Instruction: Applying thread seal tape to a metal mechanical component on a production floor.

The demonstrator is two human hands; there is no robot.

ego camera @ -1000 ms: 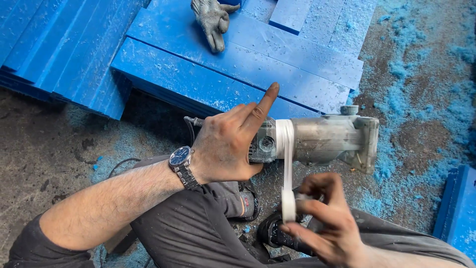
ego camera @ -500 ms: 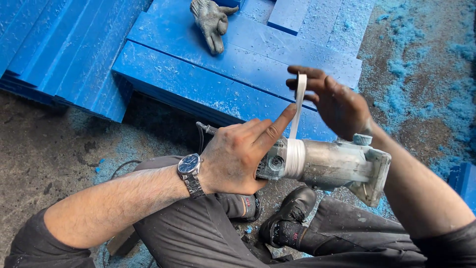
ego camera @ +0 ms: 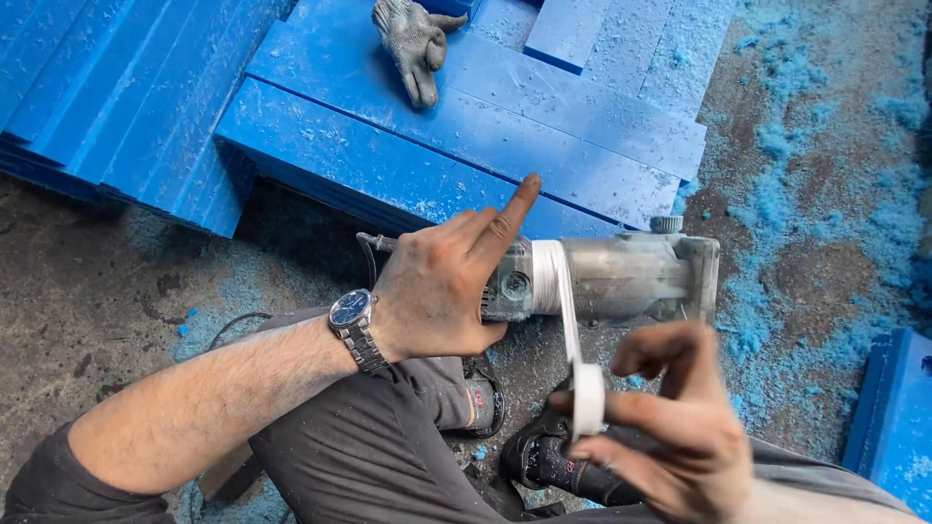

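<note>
Dusty concrete floor (ego camera: pixel 107 243) viewed from above, littered with blue shavings (ego camera: pixel 825 146), thickest on the right. Stacked blue plastic boards (ego camera: pixel 466 126) at far centre and far left, with 1 grey work glove (ego camera: pixel 413 44) lying on top. Edge of another blue board (ego camera: pixel 898 417) at near right.

Grey metal power tool (ego camera: pixel 621 277) lying on its side at centre, just in front of the stacked boards, with a black cord (ego camera: pixel 364 257) trailing off its left end. Several turns of white tape wrap (ego camera: pixel 547 272) around the tool body near that left end.

Left hand (ego camera: pixel 442 286), wearing a blue-faced wristwatch (ego camera: pixel 351 315) on a metal band, closed around the tool's left end, index finger raised and pointing toward the far boards.

Right hand (ego camera: pixel 665 427) nearer the viewer, below the tool, thumb and fingers pinched together on a small white tape roll (ego camera: pixel 587 398). Strip of tape stretched taut from the roll up to the wrap on the tool.

Grey trouser legs and 2 dark shoes (ego camera: pixel 544 456) at the near edge, under both forearms.
</note>
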